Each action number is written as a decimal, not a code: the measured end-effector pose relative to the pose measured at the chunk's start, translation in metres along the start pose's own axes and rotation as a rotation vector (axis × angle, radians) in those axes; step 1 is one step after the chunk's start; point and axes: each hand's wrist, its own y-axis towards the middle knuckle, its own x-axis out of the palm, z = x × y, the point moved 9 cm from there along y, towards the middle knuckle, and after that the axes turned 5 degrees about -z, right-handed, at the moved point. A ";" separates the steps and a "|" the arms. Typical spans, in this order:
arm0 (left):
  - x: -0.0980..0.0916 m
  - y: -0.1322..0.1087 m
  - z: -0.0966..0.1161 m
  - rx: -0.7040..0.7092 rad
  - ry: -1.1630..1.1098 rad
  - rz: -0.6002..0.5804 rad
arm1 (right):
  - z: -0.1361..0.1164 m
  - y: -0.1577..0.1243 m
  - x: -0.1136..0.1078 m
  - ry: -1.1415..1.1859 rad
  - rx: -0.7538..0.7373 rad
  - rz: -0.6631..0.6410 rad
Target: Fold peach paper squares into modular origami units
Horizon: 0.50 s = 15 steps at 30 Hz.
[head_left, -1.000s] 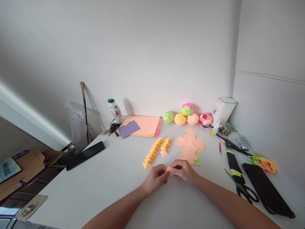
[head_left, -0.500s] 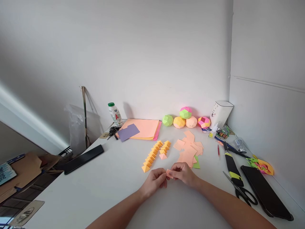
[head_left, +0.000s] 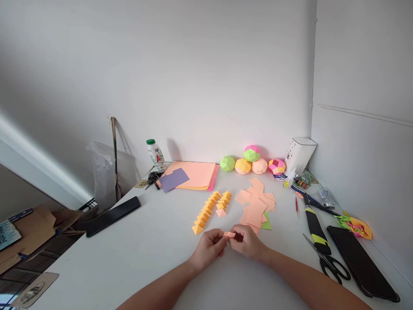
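Between my two hands is a small peach piece of paper (head_left: 229, 234), partly folded. My left hand (head_left: 208, 247) pinches its left end, and my right hand (head_left: 247, 242) grips its right end; the fingers cover much of it. Just beyond the hands, folded orange paper pieces (head_left: 206, 209) stand in two slanting rows. One folded peach piece (head_left: 221, 212) sits at the near end of the shorter row. To the right lie loose peach paper cut-outs (head_left: 256, 210), spread over each other with a bit of green paper (head_left: 266, 221) under them.
Faceted paper balls (head_left: 243, 166) are piled by the wall. Large coloured sheets (head_left: 196, 174), a purple piece (head_left: 174, 179) and a white bottle (head_left: 156, 156) are at back left. On the right lie scissors (head_left: 331, 262), a utility knife (head_left: 316, 228), a black phone (head_left: 363, 262) and a glue bottle (head_left: 288, 179).
My right hand has turned, its fingers curling more around the peach paper, which now shows a narrower, folded edge. My left hand keeps its pinch almost in place.
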 end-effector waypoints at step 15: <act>-0.003 -0.003 0.003 0.033 -0.052 0.073 | 0.002 0.000 0.001 0.165 0.076 -0.095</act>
